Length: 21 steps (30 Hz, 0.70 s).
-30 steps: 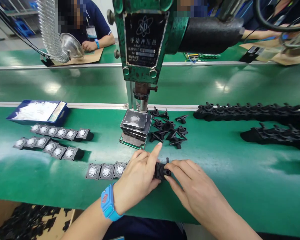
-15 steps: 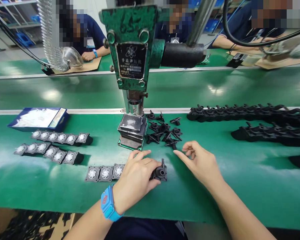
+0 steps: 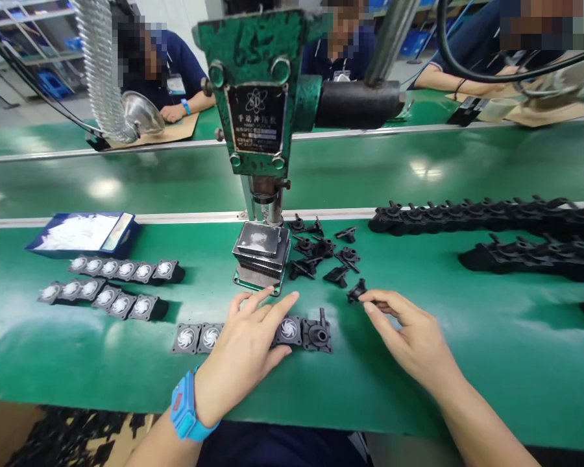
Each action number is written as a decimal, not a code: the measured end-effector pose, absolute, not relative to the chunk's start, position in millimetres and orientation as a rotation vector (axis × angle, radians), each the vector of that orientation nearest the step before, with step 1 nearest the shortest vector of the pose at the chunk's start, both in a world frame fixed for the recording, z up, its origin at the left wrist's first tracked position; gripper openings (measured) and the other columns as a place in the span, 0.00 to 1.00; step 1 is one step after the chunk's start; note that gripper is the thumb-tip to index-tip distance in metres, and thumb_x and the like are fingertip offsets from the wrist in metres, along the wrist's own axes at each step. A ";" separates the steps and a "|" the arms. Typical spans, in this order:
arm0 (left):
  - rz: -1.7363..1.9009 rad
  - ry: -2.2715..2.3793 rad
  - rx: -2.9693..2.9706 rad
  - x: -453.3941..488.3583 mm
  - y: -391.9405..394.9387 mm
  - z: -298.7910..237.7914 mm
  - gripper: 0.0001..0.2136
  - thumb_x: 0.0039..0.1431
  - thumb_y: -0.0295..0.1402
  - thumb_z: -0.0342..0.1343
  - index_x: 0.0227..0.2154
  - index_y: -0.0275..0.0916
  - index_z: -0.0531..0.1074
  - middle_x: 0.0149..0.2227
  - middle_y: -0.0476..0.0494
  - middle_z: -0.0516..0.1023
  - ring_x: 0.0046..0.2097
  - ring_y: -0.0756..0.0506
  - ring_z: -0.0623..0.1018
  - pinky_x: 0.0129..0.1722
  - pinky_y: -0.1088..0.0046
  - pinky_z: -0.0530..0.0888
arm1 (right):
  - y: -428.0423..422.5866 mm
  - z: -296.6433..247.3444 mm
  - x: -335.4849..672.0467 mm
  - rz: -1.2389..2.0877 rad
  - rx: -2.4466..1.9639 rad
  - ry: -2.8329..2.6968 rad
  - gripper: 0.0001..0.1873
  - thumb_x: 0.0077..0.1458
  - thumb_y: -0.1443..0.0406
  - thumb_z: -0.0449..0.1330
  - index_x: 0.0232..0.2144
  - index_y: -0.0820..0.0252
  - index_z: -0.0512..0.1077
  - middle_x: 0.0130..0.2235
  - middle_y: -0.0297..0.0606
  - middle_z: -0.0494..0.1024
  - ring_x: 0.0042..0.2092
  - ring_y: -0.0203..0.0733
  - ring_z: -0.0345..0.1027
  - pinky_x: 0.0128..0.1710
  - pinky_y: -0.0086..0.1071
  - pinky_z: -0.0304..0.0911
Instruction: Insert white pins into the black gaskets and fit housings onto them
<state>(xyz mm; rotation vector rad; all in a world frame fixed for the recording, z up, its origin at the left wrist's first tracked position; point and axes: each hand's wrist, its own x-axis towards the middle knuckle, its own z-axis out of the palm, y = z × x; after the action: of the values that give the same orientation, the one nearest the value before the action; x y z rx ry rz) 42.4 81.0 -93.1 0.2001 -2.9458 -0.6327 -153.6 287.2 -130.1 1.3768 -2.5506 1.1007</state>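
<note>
My left hand (image 3: 246, 347), with a blue band on its wrist, is over a row of square black housings with white impellers (image 3: 288, 329). Its fingers are spread, and it hides the middle of the row; whether it touches them I cannot tell. At the row's right end, a housing carries a black cover with an upright spout (image 3: 318, 334). Between thumb and fingertips, my right hand (image 3: 409, 331) pinches a loose black spouted cover (image 3: 357, 291), tilted above the green bench. Just beyond it lies a pile of similar black covers (image 3: 321, 248).
A green hand press (image 3: 257, 97) stands over a metal block (image 3: 260, 250). More impeller housings (image 3: 126, 269) and a blue box (image 3: 78, 233) are at left. Rows of covered black units (image 3: 467, 214) line the right. Co-workers sit across the bench.
My right hand has taken a black cover from the pile's near edge and drawn it right. My left hand has moved left, off the covered housing, and its fingers have spread.
</note>
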 end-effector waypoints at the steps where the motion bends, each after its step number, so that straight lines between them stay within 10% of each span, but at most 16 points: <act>1: -0.644 -2.949 0.202 41.9 80.7 -93.7 0.40 0.54 0.24 0.64 0.65 0.44 0.50 0.51 0.39 0.78 0.64 0.34 0.65 0.58 0.49 0.60 | 289.4 -125.3 -150.2 1.156 1.335 -2.584 0.11 0.62 0.59 0.56 0.41 0.58 0.72 0.35 0.36 0.77 0.33 0.35 0.73 0.33 0.26 0.68; 21: -0.782 -2.959 0.275 36.5 79.9 -94.1 0.53 0.49 0.23 0.66 0.68 0.42 0.34 0.43 0.45 0.79 0.47 0.39 0.74 0.52 0.56 0.65 | 227.8 -98.7 -81.6 1.088 1.760 -2.179 0.06 0.63 0.68 0.57 0.37 0.57 0.75 0.33 0.28 0.80 0.39 0.31 0.70 0.46 0.32 0.52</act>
<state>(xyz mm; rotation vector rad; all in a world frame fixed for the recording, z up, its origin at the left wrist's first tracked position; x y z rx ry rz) 36.5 79.9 -94.1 0.2752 -2.9593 -0.7817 -81.6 227.8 -98.7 1.7598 -2.1791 1.0884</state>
